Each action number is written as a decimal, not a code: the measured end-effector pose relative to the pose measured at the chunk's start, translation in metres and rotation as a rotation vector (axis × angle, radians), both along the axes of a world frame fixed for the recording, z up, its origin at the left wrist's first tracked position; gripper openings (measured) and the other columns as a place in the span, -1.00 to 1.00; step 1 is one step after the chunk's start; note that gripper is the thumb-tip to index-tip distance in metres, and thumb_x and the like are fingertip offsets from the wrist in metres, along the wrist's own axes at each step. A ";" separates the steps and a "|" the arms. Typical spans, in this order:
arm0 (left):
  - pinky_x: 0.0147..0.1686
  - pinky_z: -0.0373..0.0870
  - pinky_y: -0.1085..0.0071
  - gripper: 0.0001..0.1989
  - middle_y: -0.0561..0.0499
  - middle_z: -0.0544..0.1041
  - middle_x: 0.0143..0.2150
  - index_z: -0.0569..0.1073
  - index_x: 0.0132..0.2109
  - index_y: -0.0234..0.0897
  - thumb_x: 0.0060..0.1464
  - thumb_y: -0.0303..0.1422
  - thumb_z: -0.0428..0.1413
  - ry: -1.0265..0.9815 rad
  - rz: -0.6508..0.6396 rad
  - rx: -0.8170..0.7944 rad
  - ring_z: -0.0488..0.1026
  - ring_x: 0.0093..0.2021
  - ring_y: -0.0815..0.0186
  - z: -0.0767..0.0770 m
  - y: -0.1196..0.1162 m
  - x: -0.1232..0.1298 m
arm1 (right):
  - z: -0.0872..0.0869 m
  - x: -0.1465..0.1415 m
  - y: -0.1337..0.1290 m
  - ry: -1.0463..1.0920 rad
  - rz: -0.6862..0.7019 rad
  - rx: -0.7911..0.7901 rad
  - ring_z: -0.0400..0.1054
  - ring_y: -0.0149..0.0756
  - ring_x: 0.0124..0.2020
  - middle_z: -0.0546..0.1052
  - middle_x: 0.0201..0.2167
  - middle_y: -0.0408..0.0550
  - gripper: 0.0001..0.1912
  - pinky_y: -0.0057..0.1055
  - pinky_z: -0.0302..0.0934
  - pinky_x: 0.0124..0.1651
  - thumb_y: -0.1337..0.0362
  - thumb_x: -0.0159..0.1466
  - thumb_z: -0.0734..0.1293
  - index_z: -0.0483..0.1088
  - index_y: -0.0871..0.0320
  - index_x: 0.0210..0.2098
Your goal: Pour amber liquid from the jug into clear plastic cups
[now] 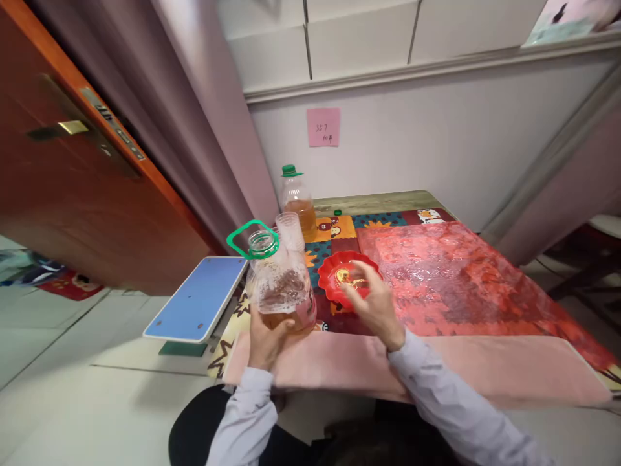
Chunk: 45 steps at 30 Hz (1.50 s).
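Note:
A large clear bottle with amber liquid and foam stands at the table's front left, its neck uncapped inside a green handle ring. My left hand is wrapped round the bottle's lower front. My right hand hovers over the right part of a red scalloped plate, fingers apart and holding nothing. Gold print shows on the plate. Behind the held bottle are stacked clear plastic cups. Farther back stands a second bottle of amber liquid with a green cap.
A small green cap lies near the table's back edge. Red glossy sheeting covers the right side, and a pink cloth runs along the front. A blue board is left of the table, near a brown door.

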<state>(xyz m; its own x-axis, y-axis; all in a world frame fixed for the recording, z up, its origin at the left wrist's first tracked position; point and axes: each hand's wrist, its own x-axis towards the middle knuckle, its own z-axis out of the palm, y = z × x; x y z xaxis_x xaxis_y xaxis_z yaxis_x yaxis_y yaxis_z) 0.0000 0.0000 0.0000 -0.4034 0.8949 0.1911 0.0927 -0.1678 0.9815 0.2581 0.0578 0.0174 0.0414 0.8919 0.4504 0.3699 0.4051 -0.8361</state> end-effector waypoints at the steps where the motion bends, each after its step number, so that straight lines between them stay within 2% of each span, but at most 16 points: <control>1: 0.25 0.50 -0.03 0.09 -0.27 0.59 0.19 0.32 0.27 -0.24 -0.37 0.06 0.54 0.019 0.042 -0.059 0.57 0.22 -0.10 -0.007 -0.005 0.006 | -0.003 0.019 0.006 -0.035 -0.119 -0.031 0.58 -0.08 -0.15 0.65 -0.04 0.13 -0.43 -0.12 0.47 -0.02 -0.08 0.38 0.39 0.43 0.14 0.23; 3: 0.24 0.50 -0.05 0.00 -0.22 0.61 0.13 0.34 0.21 -0.23 -0.34 -0.01 0.55 0.075 0.105 -0.129 0.60 0.16 -0.07 -0.017 -0.013 0.015 | -0.011 0.051 0.021 -0.171 -0.263 -0.127 0.55 -0.10 -0.28 0.65 -0.11 0.15 -0.47 -0.16 0.43 -0.12 -0.07 0.33 0.39 0.48 0.18 0.11; 5: 0.24 0.49 -0.08 -0.06 -0.19 0.62 0.10 0.35 0.19 -0.21 -0.32 -0.08 0.55 0.106 0.130 -0.142 0.61 0.14 -0.05 -0.020 -0.016 0.021 | -0.019 0.070 0.035 -0.245 -0.276 -0.303 0.55 -0.09 -0.32 0.66 -0.23 0.13 -0.56 -0.20 0.39 -0.15 -0.04 0.28 0.41 0.52 0.19 -0.05; 8: 0.24 0.50 -0.09 -0.10 -0.17 0.64 0.08 0.36 0.16 -0.20 -0.31 -0.13 0.55 0.104 0.126 -0.139 0.61 0.13 -0.05 -0.017 -0.016 0.023 | -0.030 0.074 0.048 -0.206 -0.177 -0.542 0.53 -0.13 -0.47 0.59 -0.55 -0.05 -0.70 -0.30 0.34 -0.27 0.01 0.30 0.37 0.51 0.13 -0.29; 10: 0.24 0.49 -0.11 -0.13 -0.18 0.64 0.07 0.38 0.14 -0.21 -0.31 -0.13 0.54 0.109 0.123 -0.154 0.61 0.13 -0.06 -0.014 -0.016 0.021 | -0.035 0.068 0.052 -0.166 -0.143 -0.596 0.49 -0.17 -0.58 0.48 -0.71 -0.14 -0.75 -0.36 0.29 -0.37 0.07 0.29 0.36 0.47 0.10 -0.39; 12: 0.26 0.47 -0.12 -0.13 -0.19 0.63 0.09 0.38 0.14 -0.22 -0.31 -0.13 0.53 0.119 0.127 -0.165 0.61 0.14 -0.06 -0.013 -0.016 0.020 | -0.039 0.063 0.052 -0.129 -0.135 -0.612 0.47 -0.18 -0.63 0.44 -0.76 -0.18 -0.81 -0.39 0.26 -0.45 0.14 0.26 0.35 0.46 0.09 -0.42; 16: 0.29 0.43 -0.18 -0.15 -0.18 0.63 0.09 0.38 0.12 -0.21 -0.32 -0.15 0.54 0.125 0.138 -0.166 0.59 0.16 -0.10 -0.013 -0.016 0.021 | -0.036 0.063 0.048 -0.028 -0.129 -0.598 0.49 -0.20 -0.64 0.49 -0.71 -0.18 -0.79 -0.41 0.28 -0.50 0.15 0.26 0.28 0.51 0.12 -0.30; 20: 0.26 0.45 -0.27 -0.23 -0.11 0.65 -0.03 0.38 0.05 -0.18 -0.30 -0.17 0.53 0.111 0.143 -0.178 0.61 0.12 -0.15 -0.012 -0.016 0.022 | -0.023 0.068 0.041 0.081 -0.168 -0.518 0.51 -0.20 -0.63 0.54 -0.61 -0.19 -0.66 -0.40 0.33 -0.50 0.08 0.25 0.27 0.49 0.14 -0.12; 22: 0.24 0.47 -0.28 -0.24 -0.09 0.65 -0.06 0.38 0.01 -0.18 -0.33 -0.16 0.53 0.107 0.153 -0.191 0.62 0.08 -0.15 -0.012 -0.016 0.022 | -0.015 0.069 0.038 0.155 -0.196 -0.458 0.49 -0.20 -0.64 0.55 -0.58 -0.18 -0.62 -0.38 0.33 -0.53 0.04 0.23 0.29 0.47 0.14 -0.09; 28: 0.15 0.52 -0.34 -0.22 -0.09 0.66 -0.08 0.38 -0.03 -0.14 -0.40 -0.13 0.55 0.123 0.186 -0.245 0.64 0.00 -0.18 -0.014 -0.016 0.018 | 0.004 0.074 0.038 0.167 -0.302 -0.308 0.47 -0.23 -0.59 0.61 -0.45 -0.06 -0.60 -0.36 0.35 -0.48 -0.04 0.24 0.31 0.47 0.13 -0.14; 33: 0.13 0.55 -0.30 -0.23 -0.05 0.66 -0.09 0.37 -0.03 -0.13 -0.36 -0.10 0.55 0.132 0.185 -0.250 0.62 0.02 -0.18 -0.019 -0.018 0.017 | 0.009 0.081 0.045 0.191 -0.319 -0.277 0.50 -0.19 -0.49 0.62 -0.40 -0.01 -0.57 -0.34 0.35 -0.42 -0.09 0.25 0.31 0.47 0.14 -0.14; 39: 0.02 0.58 -0.35 -0.28 -0.01 0.63 -0.25 0.35 -0.17 -0.13 -0.42 -0.05 0.55 0.176 0.244 -0.317 0.63 -0.15 -0.16 -0.022 -0.018 0.015 | 0.014 0.085 0.046 0.196 -0.303 -0.344 0.43 -0.22 -0.58 0.56 -0.52 -0.09 -0.57 -0.33 0.31 -0.45 -0.13 0.22 0.33 0.44 0.11 -0.21; 45: 0.06 0.58 -0.32 -0.32 -0.08 0.67 -0.19 0.40 -0.14 -0.14 -0.37 -0.07 0.55 0.141 0.192 -0.304 0.66 -0.08 -0.19 -0.015 -0.021 0.017 | 0.026 0.083 0.051 0.161 -0.318 -0.327 0.35 -0.28 -0.62 0.46 -0.63 -0.18 -0.63 -0.37 0.21 -0.50 -0.09 0.21 0.33 0.45 0.09 -0.31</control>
<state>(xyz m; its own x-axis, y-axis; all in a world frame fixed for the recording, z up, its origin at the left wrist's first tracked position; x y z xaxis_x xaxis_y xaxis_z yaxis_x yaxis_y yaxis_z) 0.0168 -0.0212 -0.0149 -0.5577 0.8300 -0.0058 0.2314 0.1622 0.9593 0.3415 0.1085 0.0430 0.3815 0.9173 0.1140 0.2881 -0.0008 -0.9576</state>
